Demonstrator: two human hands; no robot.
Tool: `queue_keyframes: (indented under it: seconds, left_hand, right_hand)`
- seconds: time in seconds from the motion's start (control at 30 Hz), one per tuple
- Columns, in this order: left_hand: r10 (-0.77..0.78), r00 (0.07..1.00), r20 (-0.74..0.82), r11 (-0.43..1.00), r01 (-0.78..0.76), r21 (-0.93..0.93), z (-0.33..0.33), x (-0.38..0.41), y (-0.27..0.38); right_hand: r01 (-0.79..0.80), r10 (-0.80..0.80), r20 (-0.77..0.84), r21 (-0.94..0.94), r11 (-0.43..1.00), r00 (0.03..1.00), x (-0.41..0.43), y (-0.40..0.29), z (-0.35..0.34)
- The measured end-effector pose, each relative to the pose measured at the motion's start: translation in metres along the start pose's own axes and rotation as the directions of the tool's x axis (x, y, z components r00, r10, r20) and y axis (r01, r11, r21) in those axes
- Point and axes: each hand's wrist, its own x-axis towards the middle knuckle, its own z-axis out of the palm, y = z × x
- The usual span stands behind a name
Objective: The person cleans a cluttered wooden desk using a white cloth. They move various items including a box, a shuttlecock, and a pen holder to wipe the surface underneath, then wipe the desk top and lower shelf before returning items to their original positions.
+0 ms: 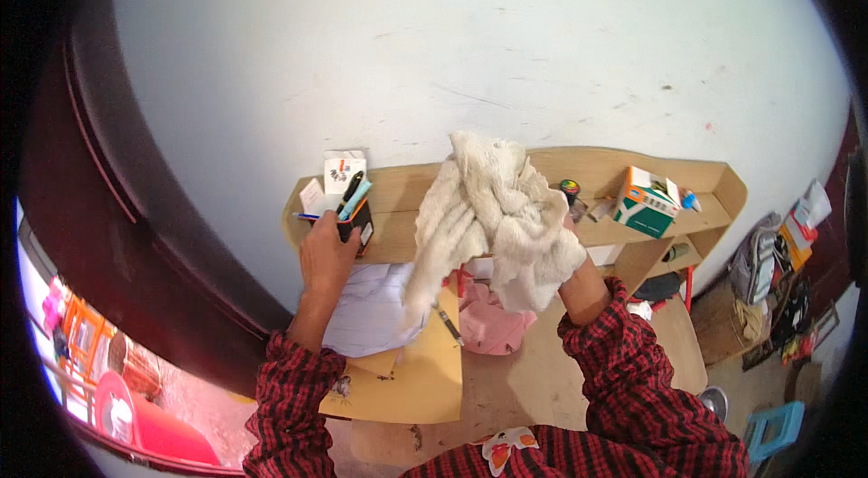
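At the left end of the desk shelf, my left hand point(329, 251) grips the near side of a black pen holder point(365, 225). A black pen point(350, 190) and a light-blue marker-like item point(355, 201) stand in it. My right hand point(576, 264) holds a bunched cream towel point(495, 220), whose folds hide most of the fingers. The towel hangs in front of the middle of the wooden shelf point(393, 234). Behind the pen holder, a small white box point(344, 169) bearing writing leans near the wall.
Papers point(369, 315) lie on a yellow folder point(434, 390) on the desk, with a dark pen point(449, 324) and pink cloth point(495, 325) beside them. A green-and-white box point(647, 203) and a small round container point(569, 188) occupy the shelf's right. A blue stool point(774, 430) stands lower right.
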Motion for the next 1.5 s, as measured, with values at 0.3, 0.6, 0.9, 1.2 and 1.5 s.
queue_keyframes:
  seconds: [0.3, 0.6, 0.9, 1.2, 1.5]
  left_hand:
    - [-0.123, 0.991, 0.049, 0.967, 0.108, 0.232, -0.013, -0.005, 0.035]
    - [0.130, 0.988, 0.084, 0.879, -0.076, -0.471, 0.084, 0.000, 0.102]
    - [0.181, 0.914, 0.364, 0.338, 0.290, -0.895, 0.127, 0.021, 0.095]
    - [0.149, 0.927, 0.344, 0.401, 0.262, -0.878, 0.131, 0.020, 0.108]
    - [0.043, 0.959, 0.279, 0.326, 0.251, -0.912, 0.124, 0.014, 0.120]
  right_hand:
    - [0.195, -0.176, -0.167, 0.109, 0.975, 0.970, -0.092, -0.067, -0.013]
    - [0.354, -0.355, -0.070, -0.030, 0.935, 0.932, -0.086, -0.140, -0.035]
    - [0.460, -0.472, -0.126, -0.114, 0.881, 0.872, -0.080, -0.169, -0.029]
    - [0.296, -0.479, -0.035, -0.746, 0.597, 0.877, -0.027, -0.173, -0.003]
    - [0.425, -0.267, 0.521, -0.838, -0.343, 0.811, 0.029, -0.143, 0.076]
